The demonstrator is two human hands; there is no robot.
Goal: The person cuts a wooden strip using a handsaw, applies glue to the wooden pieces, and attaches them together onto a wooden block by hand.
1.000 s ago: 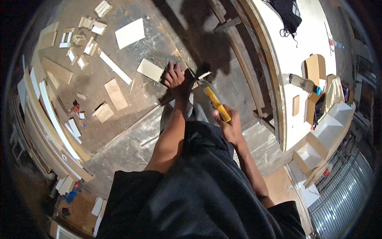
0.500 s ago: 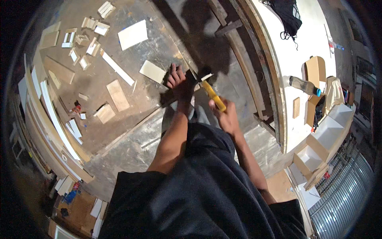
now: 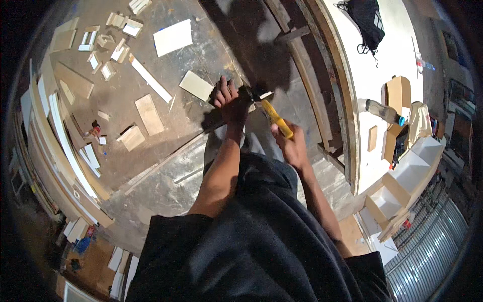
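Worktop littered; yellow tool gripped in right hand, long axis angled forward-left toward left hand, whose hold can't be told.

From the person's head, the fisheye camera looks steeply down, close above the shirt, with the left hand and right hand farther off near mid-view; its sweep spans boards at left and table at right.

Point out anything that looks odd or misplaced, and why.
Wood pieces lie scattered at differing angles left of the left hand, looking untidy; a crumpled black cloth looks stray on the white tabletop.
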